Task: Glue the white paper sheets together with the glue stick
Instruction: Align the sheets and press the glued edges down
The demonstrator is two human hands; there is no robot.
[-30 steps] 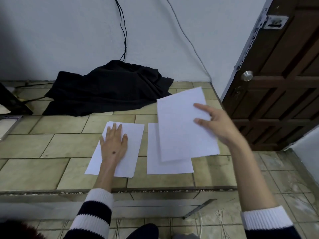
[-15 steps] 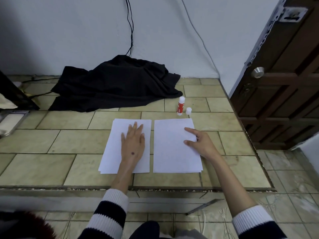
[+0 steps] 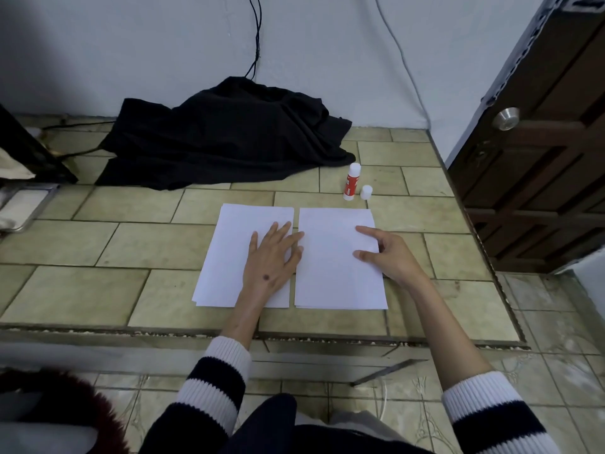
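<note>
Left hand flat on left sheet; right hand loosely spread, fingertips on right sheet; glue stick upright above, mid-frame.

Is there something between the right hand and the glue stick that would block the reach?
Nothing visible does. The right hand rests on the right paper sheet. The glue stick stands upright beyond the sheet's far edge, with its cap beside it on the right. Between them lie only flat paper and bare tile.
</note>
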